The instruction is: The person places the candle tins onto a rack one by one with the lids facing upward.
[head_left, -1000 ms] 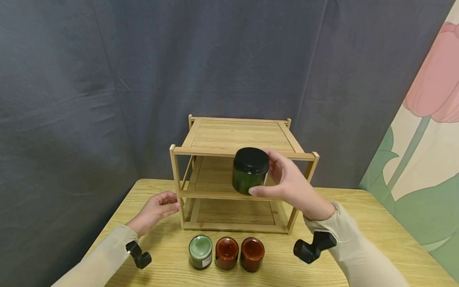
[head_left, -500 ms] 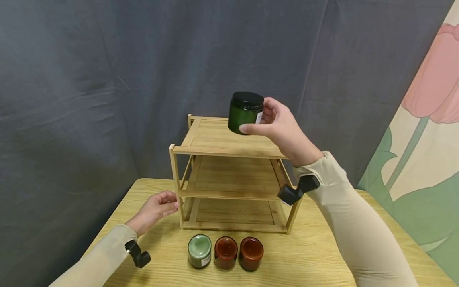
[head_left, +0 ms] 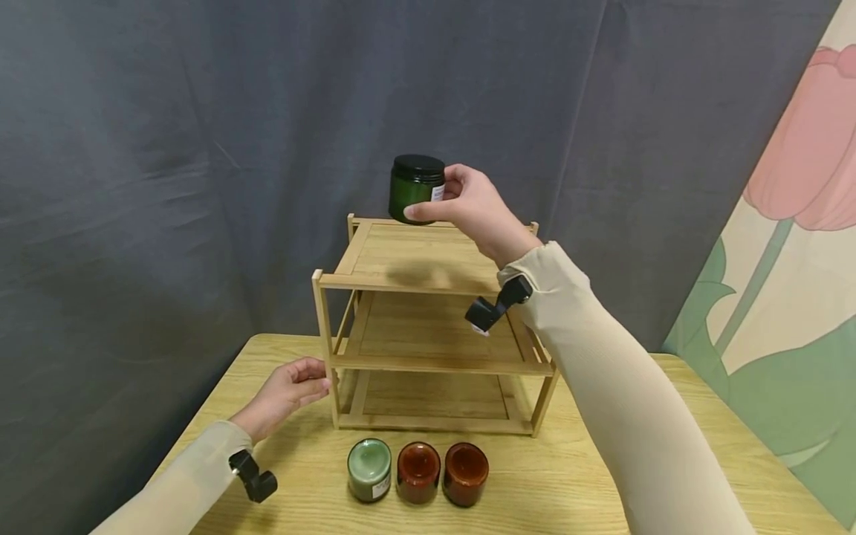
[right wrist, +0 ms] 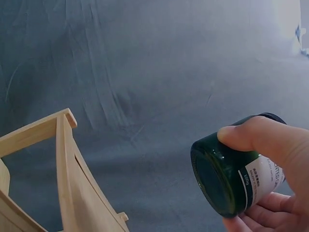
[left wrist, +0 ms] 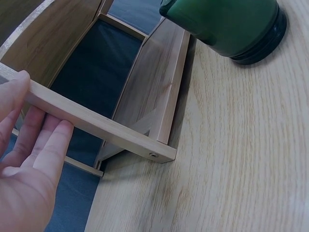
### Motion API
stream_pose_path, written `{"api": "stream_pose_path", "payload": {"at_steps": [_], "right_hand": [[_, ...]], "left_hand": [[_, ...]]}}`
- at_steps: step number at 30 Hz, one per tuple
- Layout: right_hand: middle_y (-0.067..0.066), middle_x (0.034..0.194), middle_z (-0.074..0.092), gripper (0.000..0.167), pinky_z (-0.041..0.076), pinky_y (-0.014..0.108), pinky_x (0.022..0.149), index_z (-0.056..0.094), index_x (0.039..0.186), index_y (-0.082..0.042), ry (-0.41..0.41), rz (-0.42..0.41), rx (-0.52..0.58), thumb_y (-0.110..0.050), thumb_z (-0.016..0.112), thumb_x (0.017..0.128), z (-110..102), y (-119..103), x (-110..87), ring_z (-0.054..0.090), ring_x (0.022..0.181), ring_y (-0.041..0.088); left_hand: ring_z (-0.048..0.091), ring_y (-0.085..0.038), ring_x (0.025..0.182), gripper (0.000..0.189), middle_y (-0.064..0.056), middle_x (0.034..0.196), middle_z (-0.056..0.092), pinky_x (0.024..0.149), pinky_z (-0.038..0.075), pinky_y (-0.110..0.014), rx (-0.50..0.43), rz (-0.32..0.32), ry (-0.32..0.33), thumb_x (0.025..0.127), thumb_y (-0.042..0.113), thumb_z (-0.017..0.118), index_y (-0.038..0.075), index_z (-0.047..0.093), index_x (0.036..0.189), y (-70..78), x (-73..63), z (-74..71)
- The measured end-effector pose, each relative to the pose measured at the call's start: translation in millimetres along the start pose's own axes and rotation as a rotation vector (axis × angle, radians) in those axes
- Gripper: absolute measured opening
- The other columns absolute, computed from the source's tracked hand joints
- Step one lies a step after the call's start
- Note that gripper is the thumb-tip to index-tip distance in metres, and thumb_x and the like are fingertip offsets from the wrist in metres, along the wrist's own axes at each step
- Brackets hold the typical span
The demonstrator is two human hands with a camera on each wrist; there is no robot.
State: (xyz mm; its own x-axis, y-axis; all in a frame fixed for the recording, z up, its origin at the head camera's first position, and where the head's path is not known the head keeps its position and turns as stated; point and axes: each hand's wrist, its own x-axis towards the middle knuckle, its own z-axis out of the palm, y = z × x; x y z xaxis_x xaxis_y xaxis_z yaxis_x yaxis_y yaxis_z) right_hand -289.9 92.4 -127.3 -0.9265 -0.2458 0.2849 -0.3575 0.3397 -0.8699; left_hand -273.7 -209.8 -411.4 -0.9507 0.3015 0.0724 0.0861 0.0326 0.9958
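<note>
My right hand [head_left: 476,212] holds a dark green glass candle jar [head_left: 408,189] with a black lid, upright above the top board of a wooden three-tier shelf [head_left: 374,253]. In the right wrist view the thumb lies on one side of the candle jar [right wrist: 212,169] and the fingers on the other, around a white printed label [right wrist: 263,176]. At the shelf's front left post [left wrist: 96,116], my left hand [head_left: 284,397] grips with thumb on one face and fingers on the opposite one. The jar's shadow falls on the top board.
Before the shelf, a lighter green jar [head_left: 369,472] and two amber jars [head_left: 417,475] stand bottom up in a row on the wooden table [head_left: 535,490]. A dark grey curtain [head_left: 267,148] hangs behind; a tulip-patterned panel [head_left: 789,297] is at the right.
My right hand has raised the candle jar from in front of the middle tier to above the top board, also moving left. My left hand has stayed at the post.
</note>
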Motion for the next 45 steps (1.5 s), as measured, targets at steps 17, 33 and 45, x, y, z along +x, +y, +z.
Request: {"api": "stream_pose_path", "payload": {"at_steps": [17, 33, 45], "right_hand": [[0.006, 0.107, 0.054, 0.058, 0.044, 0.030, 0.083, 0.049, 0.120, -0.005, -0.040, 0.100, -0.105, -0.018, 0.083, 0.075, 34.6, 10.2, 17.4, 0.048, 0.095, 0.019], [0.007, 0.108, 0.055, 0.053, 0.040, 0.028, 0.081, 0.047, 0.107, -0.005, -0.101, 0.173, -0.127, -0.014, 0.085, 0.072, 52.3, 24.3, 17.8, 0.046, 0.093, 0.018], [0.010, 0.108, 0.059, 0.055, 0.042, 0.027, 0.071, 0.048, 0.111, -0.005, -0.132, 0.169, -0.137, -0.012, 0.085, 0.072, 56.9, 27.0, 16.2, 0.049, 0.087, 0.018]], "left_hand": [[0.065, -0.010, 0.098, 0.030, 0.000, 0.106, 0.064, 0.091, 0.054, -0.025, 0.009, 0.000, -0.002, 0.093, 0.010, 0.064, -0.004, 0.054, 0.118, 1.1, 0.2, -1.0], [0.064, -0.009, 0.098, 0.030, 0.001, 0.105, 0.062, 0.090, 0.054, -0.024, -0.003, -0.001, 0.004, 0.092, 0.009, 0.065, -0.002, 0.054, 0.117, 1.0, 1.3, 0.2], [0.064, -0.009, 0.098, 0.031, 0.001, 0.106, 0.063, 0.090, 0.054, -0.025, -0.007, -0.007, -0.001, 0.092, 0.009, 0.065, -0.003, 0.054, 0.118, 0.6, 2.3, 1.9]]}}
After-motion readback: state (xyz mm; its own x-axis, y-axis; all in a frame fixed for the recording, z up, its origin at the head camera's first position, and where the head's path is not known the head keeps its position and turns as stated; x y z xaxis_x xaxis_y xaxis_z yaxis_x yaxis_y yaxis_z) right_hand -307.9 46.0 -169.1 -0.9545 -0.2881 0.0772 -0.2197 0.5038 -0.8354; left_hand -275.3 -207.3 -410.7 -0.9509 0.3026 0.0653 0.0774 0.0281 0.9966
